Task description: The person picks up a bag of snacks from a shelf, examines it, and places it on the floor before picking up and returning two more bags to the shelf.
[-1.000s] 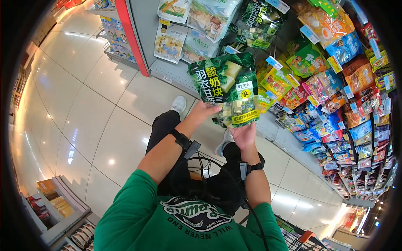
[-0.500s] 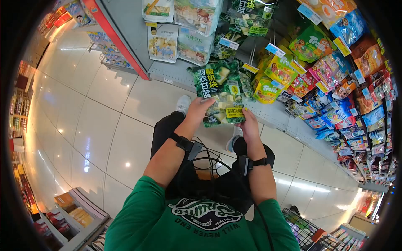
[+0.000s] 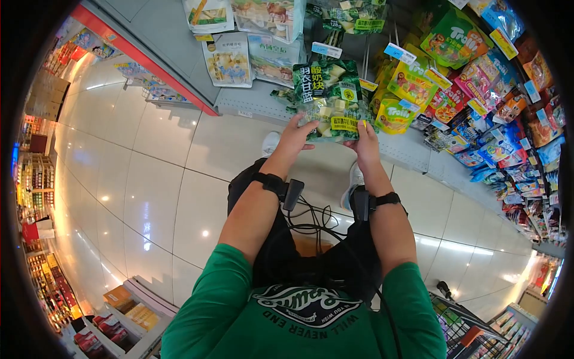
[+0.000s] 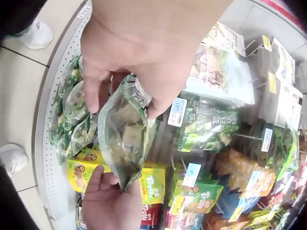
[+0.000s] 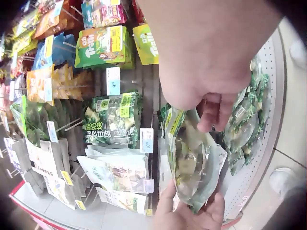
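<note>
Nearest the camera, a person in a green shirt [image 3: 299,311] is standing on a shiny tile floor [image 3: 149,173]. A shopping cart [image 3: 457,326] is sitting near on the right. Both arms are reaching out toward the far side.

The left hand [image 3: 297,136] is pinching the left edge of a green snack bag [image 3: 329,96], thumb on one side and fingers on the other. The right hand [image 3: 365,140] is pinching the bag's lower right corner, with its fingers curled round it. The bag is hanging in the air between the two hands. It is standing upright with its printed front facing the person, just in front of the snack rack [image 3: 251,100].

Under the bag, more green bags are lying on the rack's low grey ledge. Farther back, a matching green bag [image 5: 112,120] is hanging on a hook behind a price tag. Yellow Trolli bags [image 3: 412,84] are hanging to the right, and white bags [image 3: 227,60] to the left.

It looks like the person is holding the bag up to the rack with both hands. If the bag is going onto a hook, its top has to line up with the hook's tip while both pinches hold it steady. I cannot tell where the bag's hanging hole is.
</note>
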`<state>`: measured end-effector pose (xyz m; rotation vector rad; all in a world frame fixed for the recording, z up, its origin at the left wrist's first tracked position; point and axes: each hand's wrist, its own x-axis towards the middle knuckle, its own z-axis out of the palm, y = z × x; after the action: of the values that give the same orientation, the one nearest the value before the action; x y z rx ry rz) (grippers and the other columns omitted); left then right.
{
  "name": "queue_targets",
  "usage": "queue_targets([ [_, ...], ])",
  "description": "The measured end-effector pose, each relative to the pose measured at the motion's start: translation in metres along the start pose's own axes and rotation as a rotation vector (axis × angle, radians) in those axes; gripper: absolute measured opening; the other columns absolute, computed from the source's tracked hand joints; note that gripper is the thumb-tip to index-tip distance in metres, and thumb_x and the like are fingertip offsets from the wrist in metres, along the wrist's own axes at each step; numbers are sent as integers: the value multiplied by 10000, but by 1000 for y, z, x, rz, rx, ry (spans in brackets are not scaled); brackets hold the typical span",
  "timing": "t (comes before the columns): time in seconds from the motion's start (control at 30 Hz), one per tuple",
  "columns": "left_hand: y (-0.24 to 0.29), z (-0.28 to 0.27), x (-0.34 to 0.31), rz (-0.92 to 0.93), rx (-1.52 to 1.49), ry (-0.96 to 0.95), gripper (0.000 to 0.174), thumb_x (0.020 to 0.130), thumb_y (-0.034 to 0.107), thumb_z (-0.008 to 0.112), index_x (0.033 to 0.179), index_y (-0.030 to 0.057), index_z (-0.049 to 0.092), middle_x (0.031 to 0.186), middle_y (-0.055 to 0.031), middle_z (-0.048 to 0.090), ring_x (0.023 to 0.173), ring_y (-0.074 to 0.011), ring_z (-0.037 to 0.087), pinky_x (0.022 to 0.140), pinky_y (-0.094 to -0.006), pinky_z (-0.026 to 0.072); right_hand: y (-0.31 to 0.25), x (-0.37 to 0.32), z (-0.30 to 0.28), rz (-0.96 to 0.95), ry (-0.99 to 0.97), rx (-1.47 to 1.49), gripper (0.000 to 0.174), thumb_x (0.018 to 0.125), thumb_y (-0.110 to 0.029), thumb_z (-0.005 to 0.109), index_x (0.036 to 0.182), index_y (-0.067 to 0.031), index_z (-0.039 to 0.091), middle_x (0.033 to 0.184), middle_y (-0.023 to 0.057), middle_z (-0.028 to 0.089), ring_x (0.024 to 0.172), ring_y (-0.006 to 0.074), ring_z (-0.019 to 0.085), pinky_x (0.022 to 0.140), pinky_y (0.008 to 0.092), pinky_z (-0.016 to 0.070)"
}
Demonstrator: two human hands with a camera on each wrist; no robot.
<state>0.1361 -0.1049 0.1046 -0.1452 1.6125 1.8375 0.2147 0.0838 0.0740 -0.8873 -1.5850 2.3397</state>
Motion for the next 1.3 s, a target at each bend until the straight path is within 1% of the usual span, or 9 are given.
queue_targets([
  [0.17, 0, -1, 12, 53, -17, -24, 704, 799, 295, 686, 1371, 87, 332, 1225, -117, 500, 1070, -198, 510, 731, -336, 503, -4, 6, 5, -13, 16, 11, 310, 966, -302, 458, 1132, -47, 520, 946, 56, 581, 555, 129, 561, 561, 261, 531],
  [0.43, 7, 2, 23, 38, -7, 19, 672, 804, 293, 679, 1356, 83, 358, 1231, -110, 491, 1050, -200, 514, 728, -335, 502, -4, 15, 6, 32, 19, 89, 308, 966, -288, 450, 1154, -51, 506, 940, 67, 585, 598, 149, 580, 571, 272, 531],
  [0.6, 4, 5, 27, 41, 8, 67, 608, 830, 296, 632, 1338, 84, 375, 1206, -111, 499, 1028, -215, 530, 739, -353, 510, -7, 15, 6, 77, -31, 236, 272, 962, -257, 446, 1132, -51, 496, 905, 96, 607, 633, 189, 601, 645, 320, 533],
  [0.77, 3, 4, 27, 33, -258, 30, 490, 863, 240, 534, 1301, 75, 390, 1166, -96, 514, 983, -252, 569, 754, -398, 528, -7, 15, 4, 101, -9, 321, 243, 950, -217, 459, 1119, -45, 495, 906, 114, 608, 639, 210, 605, 675, 344, 536],
  [0.9, -1, 4, 31, 69, -274, 15, 453, 869, 218, 526, 1277, 71, 395, 1161, -94, 520, 987, -254, 568, 752, -400, 532, -11, 9, 9, 101, -5, 353, 234, 943, -196, 471, 1116, -39, 493, 878, 112, 598, 639, 209, 605, 676, 343, 540],
  [1.0, -2, 3, 31, 67, -319, 18, 466, 866, 176, 538, 1292, 61, 389, 1134, -89, 531, 941, -229, 590, 683, -361, 558, -3, 16, 3, 84, -48, 369, 238, 943, -194, 476, 1124, -41, 493, 866, 103, 587, 641, 195, 603, 675, 336, 545],
  [1.1, -5, 4, 33, 59, -311, 36, 424, 862, 160, 557, 1249, 59, 418, 1117, -91, 531, 903, -238, 592, 684, -361, 562, -5, 13, 4, 79, -48, 350, 247, 946, -194, 476, 1133, -33, 491, 861, 95, 582, 644, 182, 602, 680, 332, 550],
  [1.17, -7, 2, 36, 35, -295, 74, 322, 875, 173, 551, 1170, 73, 470, 1106, -95, 546, 912, -245, 594, 741, -371, 543, -4, 14, 3, 80, -58, 357, 254, 947, -194, 476, 1140, -27, 487, 862, 91, 583, 647, 181, 603, 692, 339, 553],
  [1.3, -8, 0, 37, 39, -303, 77, 257, 879, 181, 547, 1107, 75, 496, 1066, -86, 561, 865, -237, 602, 720, -356, 547, -5, 13, 3, 82, -112, 382, 236, 951, -177, 472, 1146, -45, 473, 898, 95, 625, 674, 177, 623, 741, 357, 550],
])
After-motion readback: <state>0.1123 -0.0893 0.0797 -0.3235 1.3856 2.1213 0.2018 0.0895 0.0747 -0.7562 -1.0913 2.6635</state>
